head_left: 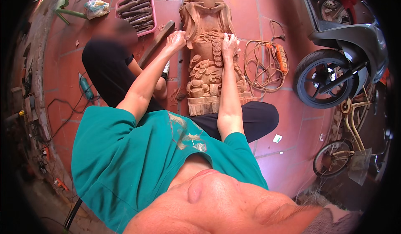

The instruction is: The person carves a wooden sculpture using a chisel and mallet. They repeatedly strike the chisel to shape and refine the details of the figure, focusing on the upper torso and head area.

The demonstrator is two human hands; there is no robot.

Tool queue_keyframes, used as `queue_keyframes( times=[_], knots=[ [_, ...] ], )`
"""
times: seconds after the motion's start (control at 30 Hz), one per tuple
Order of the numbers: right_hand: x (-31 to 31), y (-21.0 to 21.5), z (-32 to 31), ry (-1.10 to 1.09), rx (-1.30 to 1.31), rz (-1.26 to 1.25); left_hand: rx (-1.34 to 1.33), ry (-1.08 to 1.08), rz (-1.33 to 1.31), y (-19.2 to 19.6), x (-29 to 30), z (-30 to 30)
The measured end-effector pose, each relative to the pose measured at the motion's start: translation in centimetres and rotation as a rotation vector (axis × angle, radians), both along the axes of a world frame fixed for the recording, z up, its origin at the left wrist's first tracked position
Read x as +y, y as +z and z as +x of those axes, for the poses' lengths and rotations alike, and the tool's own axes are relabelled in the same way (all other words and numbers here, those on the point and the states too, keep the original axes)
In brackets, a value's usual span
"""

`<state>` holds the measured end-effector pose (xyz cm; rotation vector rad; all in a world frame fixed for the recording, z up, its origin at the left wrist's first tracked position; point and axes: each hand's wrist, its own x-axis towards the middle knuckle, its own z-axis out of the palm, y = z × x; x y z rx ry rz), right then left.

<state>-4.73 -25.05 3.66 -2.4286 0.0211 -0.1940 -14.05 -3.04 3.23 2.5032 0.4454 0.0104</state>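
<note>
A carved brown wooden statue (204,46) of a robed, bearded figure lies on the floor with its head away from me. Coins and rounded shapes are carved over its lower part, and its flat base is close to my crossed legs. My left hand (176,41) is closed beside the hanging sleeve at the statue's left edge; what its curled fingers hold, if anything, is hidden. On the statue's right side, my right hand (229,45) is closed with bent fingers against the carved robe, gripping the wood there.
A pink basket (153,9) of dark chisel-like tools and a long wooden bar (156,44) lie left of the statue. To its right are a coiled cord (263,73) with an orange power strip (281,58), a motorbike (330,75) and a bicycle (334,156). A green tool (86,87) lies far left.
</note>
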Motion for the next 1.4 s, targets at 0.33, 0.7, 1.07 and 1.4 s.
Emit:
queue_keyframes(
  times=[0.33, 0.7, 1.07, 1.4],
  knots=[
    [0.8, 1.0, -0.3, -0.026, 0.022, -0.014, -0.225, 0.132, -0.216, -1.2, 2.3, 4.7],
    [0.4, 1.4, -0.6, -0.032, 0.044, -0.041, -0.174, 0.134, -0.009, -0.1, -1.2, 2.2],
    [0.2, -0.1, 0.1, 0.010, -0.031, 0.012, 0.021, 0.073, -0.055, -0.2, -0.2, -0.7],
    [-0.3, 0.0, 0.0, -0.002, -0.016, 0.019, -0.095, 0.093, -0.260, -0.8, 2.9, 1.3]
  ],
)
